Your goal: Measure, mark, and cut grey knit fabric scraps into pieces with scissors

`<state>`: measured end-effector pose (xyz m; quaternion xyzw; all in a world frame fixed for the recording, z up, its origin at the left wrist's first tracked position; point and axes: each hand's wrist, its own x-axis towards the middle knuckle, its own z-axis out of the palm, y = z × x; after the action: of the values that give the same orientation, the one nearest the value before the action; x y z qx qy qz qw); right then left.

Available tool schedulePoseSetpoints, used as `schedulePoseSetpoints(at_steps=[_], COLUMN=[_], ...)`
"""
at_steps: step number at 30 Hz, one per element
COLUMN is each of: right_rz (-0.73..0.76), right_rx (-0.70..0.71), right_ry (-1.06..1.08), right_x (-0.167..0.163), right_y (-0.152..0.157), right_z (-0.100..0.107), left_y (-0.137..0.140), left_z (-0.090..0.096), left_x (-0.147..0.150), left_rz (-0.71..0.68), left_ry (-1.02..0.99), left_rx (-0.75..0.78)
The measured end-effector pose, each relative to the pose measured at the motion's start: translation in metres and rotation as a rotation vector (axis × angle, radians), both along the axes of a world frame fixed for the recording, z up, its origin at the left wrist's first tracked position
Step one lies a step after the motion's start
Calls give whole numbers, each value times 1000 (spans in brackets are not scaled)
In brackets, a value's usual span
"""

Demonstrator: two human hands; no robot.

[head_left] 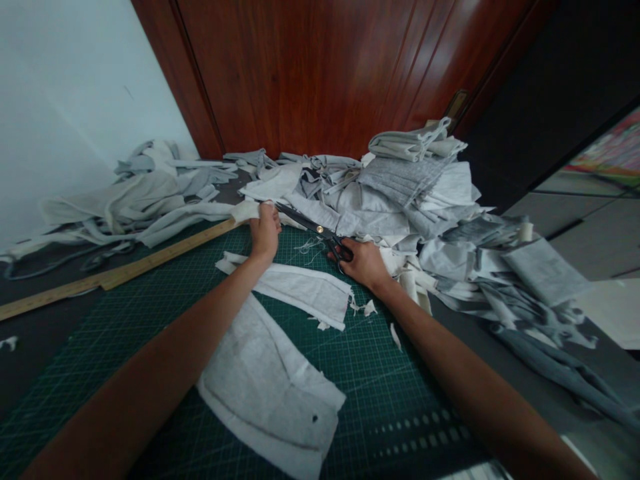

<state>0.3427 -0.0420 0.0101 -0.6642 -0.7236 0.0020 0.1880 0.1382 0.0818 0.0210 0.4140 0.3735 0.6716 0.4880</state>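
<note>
Right hand (367,263) is gripping the handles of the black metal scissors with a brass-coloured pivot (320,229), out over the far part of the green gridded cutting mat (375,373). Left hand (265,232) is curled tight on a cream-white cloth piece (245,212), right by the scissor tips. Too blurry there to say whether any cloth sits between the blades.

Nearer the body, on the mat: a long narrow grey-white cloth strip (307,290) with a frayed end, and a wide grey-white tapered cloth panel (270,373) with a small dark hole. Loose white threads (311,250) lie below the blades.

To do the cut well, I'd say: left fingers further back from the tips, cloth held taut, lower blade close to the mat, long even strokes. Loose threads could foul the blades, so brush them off first.

Markings: no brand or label readable. The yellowish wooden ruler (165,255) has marks too small to read; the pale ovals (420,427) on the near mat aren't lettering.
</note>
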Motion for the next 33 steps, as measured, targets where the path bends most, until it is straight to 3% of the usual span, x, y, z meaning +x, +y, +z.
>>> schedulePoseSetpoints(at_steps=[14,33], right_rz=[-15,-18], right_rx=[-41,-37], right_ry=[-78,-30], right_x=[-2,-1], right_y=[0,1], right_z=[4,3], left_y=[3,1], left_z=[-5,-3], left_x=[0,-1], left_rz=[18,-3], left_ry=[-4,28], left_rx=[16,54])
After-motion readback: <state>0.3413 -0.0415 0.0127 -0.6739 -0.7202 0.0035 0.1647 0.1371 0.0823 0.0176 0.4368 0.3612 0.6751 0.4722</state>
